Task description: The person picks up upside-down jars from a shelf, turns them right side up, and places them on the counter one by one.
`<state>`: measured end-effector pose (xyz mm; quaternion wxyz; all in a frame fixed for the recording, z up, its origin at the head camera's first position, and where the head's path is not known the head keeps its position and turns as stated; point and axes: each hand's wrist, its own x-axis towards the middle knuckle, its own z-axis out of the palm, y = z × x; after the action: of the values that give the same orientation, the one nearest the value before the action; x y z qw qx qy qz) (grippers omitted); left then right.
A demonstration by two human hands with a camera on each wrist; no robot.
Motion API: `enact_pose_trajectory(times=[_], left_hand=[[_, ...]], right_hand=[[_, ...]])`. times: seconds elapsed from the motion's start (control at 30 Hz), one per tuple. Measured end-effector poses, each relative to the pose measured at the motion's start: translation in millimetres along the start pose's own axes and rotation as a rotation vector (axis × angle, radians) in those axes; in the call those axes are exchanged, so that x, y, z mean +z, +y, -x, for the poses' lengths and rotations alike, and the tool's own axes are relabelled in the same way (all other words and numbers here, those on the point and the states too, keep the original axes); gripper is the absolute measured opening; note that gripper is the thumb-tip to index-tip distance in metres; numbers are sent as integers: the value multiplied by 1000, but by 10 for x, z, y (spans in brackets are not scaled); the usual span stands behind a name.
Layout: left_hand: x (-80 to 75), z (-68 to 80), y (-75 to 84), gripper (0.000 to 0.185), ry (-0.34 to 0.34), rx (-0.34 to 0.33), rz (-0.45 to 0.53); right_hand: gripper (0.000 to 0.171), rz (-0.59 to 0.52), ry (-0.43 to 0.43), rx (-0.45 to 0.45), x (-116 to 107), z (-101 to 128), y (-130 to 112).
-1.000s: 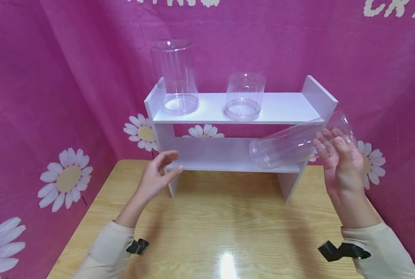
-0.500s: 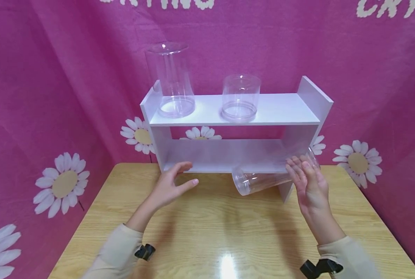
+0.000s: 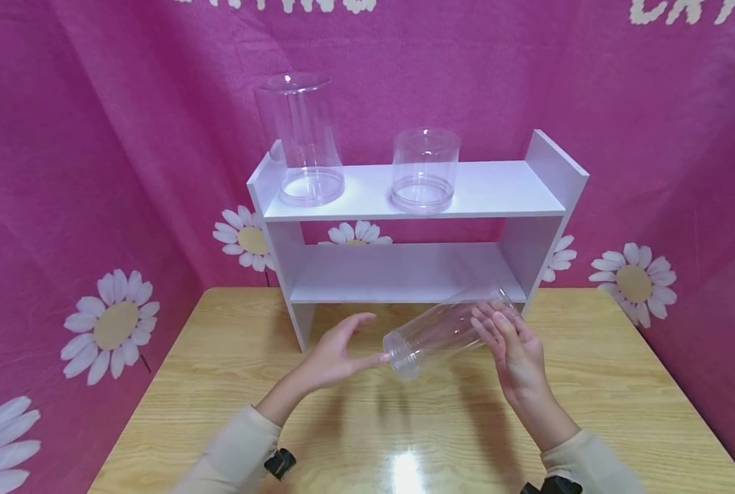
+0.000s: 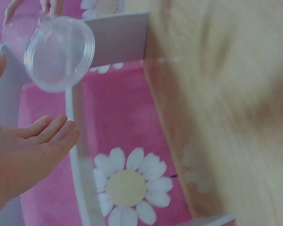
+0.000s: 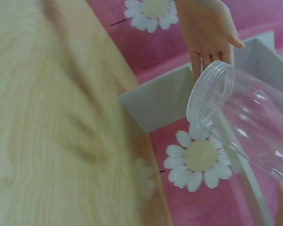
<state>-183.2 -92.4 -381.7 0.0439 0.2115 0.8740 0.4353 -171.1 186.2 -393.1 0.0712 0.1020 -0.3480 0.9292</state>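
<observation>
A tall clear plastic jar [image 3: 432,339] hangs tilted over the table in front of the shelf, its ringed end pointing left and down. My right hand [image 3: 515,353] grips its far end from the right side. Close to the ringed end is my left hand [image 3: 337,350], fingers and thumb spread, holding nothing. In the left wrist view a gap shows between the left fingers [image 4: 52,129] and the round jar end [image 4: 61,54]. The right wrist view shows the jar's clear wall [image 5: 259,117], with the left palm [image 5: 207,28] beyond the ringed end.
A white two-tier shelf [image 3: 497,189] stands on the wooden table [image 3: 367,425]. On its top board stand a tall clear jar [image 3: 308,144] at the left and a shorter clear jar [image 3: 425,168] near the middle. Pink cloth [image 3: 157,103] with daisies hangs behind.
My right hand has brought the jar from the shelf's right end down and left, over the table. My left hand has moved right toward the jar. The two jars on top have stayed put.
</observation>
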Motion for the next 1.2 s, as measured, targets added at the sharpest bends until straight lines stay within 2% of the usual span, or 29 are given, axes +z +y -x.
enact_pose_trajectory(times=[0.17, 0.33, 0.43, 0.53, 0.7, 0.83, 1.07, 1.2], left_hand=[[150, 27, -15, 84, -71, -5, 21], [254, 8, -17, 91, -98, 0, 11], [302, -7, -9, 94, -101, 6, -6], [343, -6, 3, 96, -104, -22, -21], [388, 11, 3, 94, -101, -66, -22], [398, 22, -19, 85, -84, -57, -16], [409, 31, -61, 78, -60, -18, -35], [386, 39, -74, 79, -50, -2, -59]], right_hand=[[20, 16, -12, 31, -4, 45, 112], [20, 95, 13, 66, 21, 74, 199], [19, 170, 23, 82, 47, 92, 248], [17, 228, 15, 89, 69, 117, 291], [17, 256, 18, 98, 80, 157, 337], [17, 238, 19, 116, 68, 182, 356], [20, 233, -48, 92, 3, 226, 396], [22, 302, -99, 103, -50, 229, 375]])
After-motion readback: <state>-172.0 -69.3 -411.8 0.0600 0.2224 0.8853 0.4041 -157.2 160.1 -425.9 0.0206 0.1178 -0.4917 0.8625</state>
